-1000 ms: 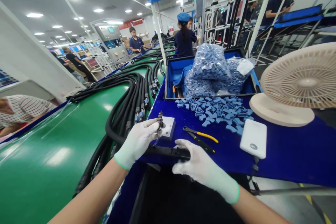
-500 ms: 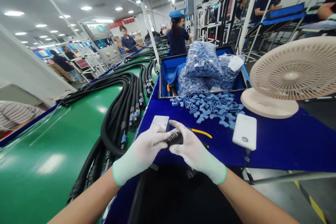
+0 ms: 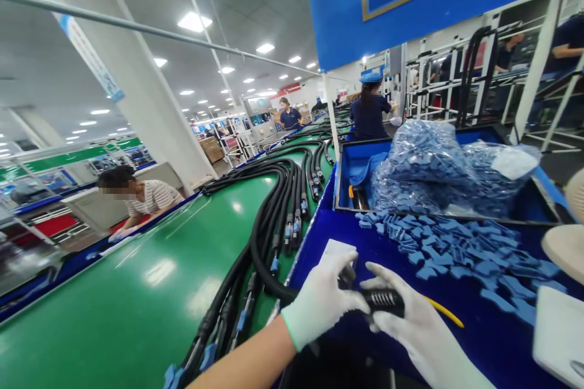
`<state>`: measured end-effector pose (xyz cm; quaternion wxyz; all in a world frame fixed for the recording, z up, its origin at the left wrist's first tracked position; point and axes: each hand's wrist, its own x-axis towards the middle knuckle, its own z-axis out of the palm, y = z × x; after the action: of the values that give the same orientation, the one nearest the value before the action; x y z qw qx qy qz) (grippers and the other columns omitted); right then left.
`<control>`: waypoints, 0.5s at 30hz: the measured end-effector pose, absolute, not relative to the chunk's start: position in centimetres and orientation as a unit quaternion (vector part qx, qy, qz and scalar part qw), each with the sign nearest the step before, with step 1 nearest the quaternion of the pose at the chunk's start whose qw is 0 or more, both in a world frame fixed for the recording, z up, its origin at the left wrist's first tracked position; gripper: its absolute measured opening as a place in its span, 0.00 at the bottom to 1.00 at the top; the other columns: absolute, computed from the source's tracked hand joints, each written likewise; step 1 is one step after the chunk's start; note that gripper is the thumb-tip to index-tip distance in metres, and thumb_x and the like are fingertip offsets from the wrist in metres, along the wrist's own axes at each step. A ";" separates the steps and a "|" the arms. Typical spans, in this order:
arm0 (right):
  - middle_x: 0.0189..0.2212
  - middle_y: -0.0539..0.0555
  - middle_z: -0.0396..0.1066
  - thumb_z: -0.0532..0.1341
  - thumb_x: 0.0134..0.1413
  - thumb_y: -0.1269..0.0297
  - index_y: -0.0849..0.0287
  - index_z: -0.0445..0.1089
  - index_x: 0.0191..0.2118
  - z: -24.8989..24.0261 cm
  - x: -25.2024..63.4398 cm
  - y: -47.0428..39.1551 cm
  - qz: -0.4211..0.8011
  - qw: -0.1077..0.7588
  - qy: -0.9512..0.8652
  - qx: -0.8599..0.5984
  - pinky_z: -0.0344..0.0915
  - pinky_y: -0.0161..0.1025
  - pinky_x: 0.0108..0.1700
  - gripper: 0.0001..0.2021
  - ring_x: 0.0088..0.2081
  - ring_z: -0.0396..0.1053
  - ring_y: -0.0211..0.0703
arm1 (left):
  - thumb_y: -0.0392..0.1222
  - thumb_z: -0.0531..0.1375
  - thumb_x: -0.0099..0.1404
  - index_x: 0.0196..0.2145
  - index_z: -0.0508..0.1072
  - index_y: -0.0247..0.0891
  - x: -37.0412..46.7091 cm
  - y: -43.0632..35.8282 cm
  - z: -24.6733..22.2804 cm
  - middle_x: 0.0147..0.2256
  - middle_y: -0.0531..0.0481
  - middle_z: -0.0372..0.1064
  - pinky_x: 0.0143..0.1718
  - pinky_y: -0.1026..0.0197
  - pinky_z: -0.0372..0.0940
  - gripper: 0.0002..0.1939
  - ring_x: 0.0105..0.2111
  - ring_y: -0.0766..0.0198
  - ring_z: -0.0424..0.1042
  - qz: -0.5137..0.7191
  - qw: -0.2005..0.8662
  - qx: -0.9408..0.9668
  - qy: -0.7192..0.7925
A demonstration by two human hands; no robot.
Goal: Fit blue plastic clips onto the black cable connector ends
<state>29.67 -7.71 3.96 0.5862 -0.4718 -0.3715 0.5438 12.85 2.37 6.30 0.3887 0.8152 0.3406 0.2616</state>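
Observation:
My left hand (image 3: 322, 298), in a white glove, curls round a dark part at the end of a black hose, just in front of a white block (image 3: 340, 249). Beside it my right hand (image 3: 410, 322), gloved too, grips a black ribbed connector (image 3: 384, 300) between thumb and fingers. A yellow-handled tool (image 3: 446, 312) lies partly behind my right hand. Loose blue clips (image 3: 456, 249) are spread over the blue table beyond both hands.
Black hoses (image 3: 269, 213) with blue clips run along the green table (image 3: 214, 255) at left. A blue bin (image 3: 360, 149) holds bagged clips (image 3: 424, 158). A white device (image 3: 559, 328) and part of a fan (image 3: 563, 252) are at right. People work further back.
The view has swung left, so the scene sits further right and a person in stripes shows more fully. My hands have moved slightly apart, and a dark part now shows at my left fingers.

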 end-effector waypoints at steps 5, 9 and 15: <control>0.55 0.61 0.74 0.76 0.40 0.62 0.54 0.72 0.56 2.0 28.4 -9.1 0.560 0.653 -0.256 -0.442 0.76 0.49 0.50 0.33 0.48 0.77 0.59 | 0.42 0.64 0.69 0.33 0.82 0.42 9.2 -3.0 7.3 0.31 0.48 0.76 0.38 0.58 0.64 0.07 0.34 0.59 0.73 0.332 0.203 0.854 0.345; 0.49 0.62 0.77 0.76 0.42 0.57 0.56 0.73 0.54 0.4 23.9 -10.7 0.569 0.653 -0.218 -0.449 0.77 0.51 0.48 0.30 0.41 0.78 0.57 | 0.46 0.63 0.68 0.31 0.79 0.40 5.7 -5.6 5.7 0.30 0.47 0.74 0.36 0.58 0.66 0.11 0.31 0.58 0.72 0.370 0.470 0.667 0.444; 0.61 0.58 0.71 0.68 0.40 0.72 0.54 0.76 0.55 0.8 17.3 -10.2 0.590 0.381 -0.599 -0.385 0.67 0.51 0.63 0.30 0.61 0.68 0.60 | 0.49 0.64 0.70 0.51 0.72 0.36 -1.7 -5.9 5.7 0.36 0.48 0.70 0.38 0.61 0.69 0.17 0.34 0.64 0.71 0.604 0.644 0.245 0.400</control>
<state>17.34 -10.23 0.80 0.3815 -0.3846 -0.5991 0.5897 -1.68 -5.93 5.68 0.6442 0.2454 0.3999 0.6041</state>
